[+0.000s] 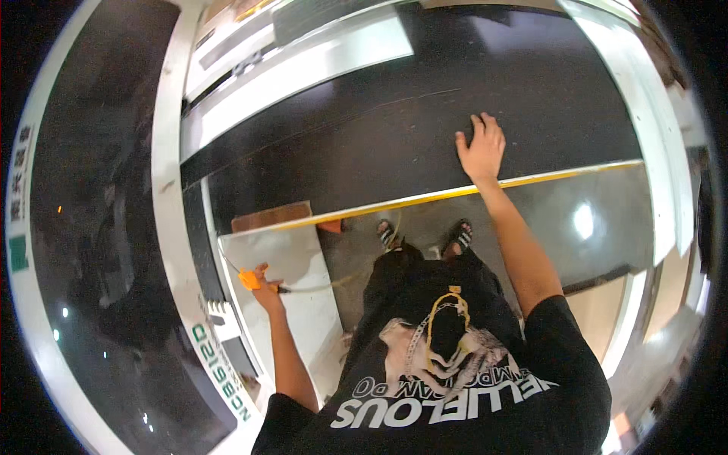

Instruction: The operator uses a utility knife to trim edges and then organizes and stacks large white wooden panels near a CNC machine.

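Observation:
My left hand (267, 290) is wrapped round an orange air blow gun (249, 280) with a thin nozzle pointing up and to the left. A pale hose (322, 287) trails from its grip toward the right. Beneath that hand is a white panel (303, 262) at the left. My right hand (483, 152) rests on the black worktop (364, 144) with its fingers stretched out, just beyond the front edge. Along that edge runs a yellow and white strip (425, 199).
A white-framed machine with a dark window (106, 212) stands at the left. White metal parts (303, 72) lie across the far side. A brown piece (269, 215) sits at the left of the strip. At the right stands a white frame (637, 98). My feet are on the grey floor (425, 250).

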Demonstrator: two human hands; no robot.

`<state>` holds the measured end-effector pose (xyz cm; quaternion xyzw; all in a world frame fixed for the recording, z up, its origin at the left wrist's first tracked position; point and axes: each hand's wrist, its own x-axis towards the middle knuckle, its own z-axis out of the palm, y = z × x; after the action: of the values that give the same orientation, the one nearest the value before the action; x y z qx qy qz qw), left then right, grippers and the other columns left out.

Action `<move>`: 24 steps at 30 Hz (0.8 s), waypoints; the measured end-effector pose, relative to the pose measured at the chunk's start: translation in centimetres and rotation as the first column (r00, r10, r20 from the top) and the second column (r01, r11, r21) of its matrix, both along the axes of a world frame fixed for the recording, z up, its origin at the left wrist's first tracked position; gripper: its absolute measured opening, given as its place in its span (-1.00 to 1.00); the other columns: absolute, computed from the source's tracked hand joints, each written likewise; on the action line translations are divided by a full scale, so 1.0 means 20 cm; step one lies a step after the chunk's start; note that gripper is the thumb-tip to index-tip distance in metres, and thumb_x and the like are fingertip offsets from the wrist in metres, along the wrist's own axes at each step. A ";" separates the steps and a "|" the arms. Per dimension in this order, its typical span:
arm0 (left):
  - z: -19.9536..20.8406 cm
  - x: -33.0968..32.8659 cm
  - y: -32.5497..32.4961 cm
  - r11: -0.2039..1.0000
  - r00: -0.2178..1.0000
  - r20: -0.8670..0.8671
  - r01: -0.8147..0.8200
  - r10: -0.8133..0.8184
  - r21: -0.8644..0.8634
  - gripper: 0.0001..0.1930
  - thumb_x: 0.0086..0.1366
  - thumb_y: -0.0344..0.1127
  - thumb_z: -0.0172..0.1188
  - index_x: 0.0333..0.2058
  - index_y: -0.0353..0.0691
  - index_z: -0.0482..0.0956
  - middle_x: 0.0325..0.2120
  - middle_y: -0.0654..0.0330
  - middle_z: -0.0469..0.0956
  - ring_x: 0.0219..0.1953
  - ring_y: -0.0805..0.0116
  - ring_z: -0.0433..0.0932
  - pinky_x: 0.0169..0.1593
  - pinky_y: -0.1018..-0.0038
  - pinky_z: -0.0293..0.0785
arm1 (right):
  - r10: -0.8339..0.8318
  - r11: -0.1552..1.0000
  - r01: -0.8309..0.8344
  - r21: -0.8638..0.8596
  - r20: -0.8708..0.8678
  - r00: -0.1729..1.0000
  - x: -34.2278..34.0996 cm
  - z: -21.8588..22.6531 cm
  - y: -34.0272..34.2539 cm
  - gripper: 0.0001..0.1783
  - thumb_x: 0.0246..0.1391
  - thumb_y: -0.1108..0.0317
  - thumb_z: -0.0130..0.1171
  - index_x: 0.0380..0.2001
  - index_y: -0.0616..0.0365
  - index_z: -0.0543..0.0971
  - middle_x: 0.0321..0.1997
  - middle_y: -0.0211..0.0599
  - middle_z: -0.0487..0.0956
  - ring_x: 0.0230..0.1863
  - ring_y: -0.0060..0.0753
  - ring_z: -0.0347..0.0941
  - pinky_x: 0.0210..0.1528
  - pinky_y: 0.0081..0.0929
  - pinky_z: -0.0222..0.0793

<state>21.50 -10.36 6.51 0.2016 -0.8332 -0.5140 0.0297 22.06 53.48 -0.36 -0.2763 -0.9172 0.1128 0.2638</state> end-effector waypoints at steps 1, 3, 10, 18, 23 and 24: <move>-0.05 0.07 0.00 0.989 0.991 -0.133 0.006 0.014 0.147 -0.52 0.59 0.09 0.05 0.09 -0.27 0.54 -0.04 0.12 0.60 0.04 0.32 0.58 -0.19 0.39 0.67 | -0.020 1.000 0.020 0.004 0.021 1.000 0.01 -0.01 0.01 -0.36 0.20 0.06 0.28 0.27 0.14 0.47 0.38 -0.03 0.40 0.45 0.11 0.24 0.49 0.09 0.09; -0.22 0.21 0.07 0.970 0.983 -0.115 -0.119 0.146 0.211 -0.49 0.60 0.05 0.03 0.20 -0.28 0.47 0.11 0.06 0.55 0.18 0.23 0.54 0.01 0.25 0.70 | 0.010 1.000 -0.010 0.004 -0.017 1.000 0.03 -0.02 0.02 -0.35 0.20 0.05 0.28 0.27 0.13 0.46 0.39 -0.03 0.38 0.46 0.12 0.23 0.49 0.11 0.07; -0.85 0.34 0.47 0.747 0.882 0.275 -0.471 0.383 0.470 -0.64 0.46 -0.18 0.29 0.13 -0.10 0.47 0.00 0.17 0.60 -0.02 0.23 0.61 -0.05 0.21 0.63 | 0.105 0.992 -0.096 -0.081 0.115 0.988 0.09 -0.01 0.05 -0.34 0.25 0.01 0.23 0.33 0.06 0.43 0.49 -0.11 0.29 0.56 0.10 0.11 0.60 0.11 -0.06; -1.30 -0.01 0.86 0.776 0.966 0.154 -0.259 0.209 0.574 -0.54 0.27 -0.22 0.51 0.06 -0.29 0.61 -0.07 0.17 0.64 -0.15 0.29 0.63 -0.14 0.26 0.65 | 0.234 0.968 -0.218 -0.126 0.131 0.963 0.72 0.08 0.25 -0.38 0.23 0.17 0.33 0.33 -0.01 0.46 0.52 -0.10 0.30 0.56 0.11 0.14 0.56 0.04 0.09; -1.40 -0.11 1.02 0.986 0.988 0.152 -0.014 -0.011 0.165 -0.53 0.34 -0.34 0.42 0.13 -0.42 0.50 0.04 -0.01 0.63 -0.07 0.19 0.67 -0.07 0.27 0.70 | -0.312 0.901 0.368 -0.231 0.247 0.918 1.76 -0.06 0.35 -0.53 0.21 0.27 0.36 0.17 0.07 0.56 0.44 0.03 0.36 0.44 0.19 0.29 0.46 -0.02 0.24; -1.41 -0.12 1.06 0.974 0.997 0.076 0.004 -0.022 0.225 -0.44 0.32 -0.30 0.44 0.17 -0.47 0.43 0.04 -0.07 0.62 -0.05 0.11 0.65 -0.04 0.19 0.68 | -0.412 0.851 0.479 -0.216 0.290 0.864 1.97 -0.12 0.35 -0.59 0.21 0.27 0.34 0.11 0.10 0.60 0.36 0.06 0.44 0.39 0.19 0.33 0.42 -0.01 0.27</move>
<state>19.00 10.79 -21.71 0.2180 -0.7717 -0.5968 -0.0292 61.56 60.50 -2.69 -0.5284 -0.8263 0.1440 0.1312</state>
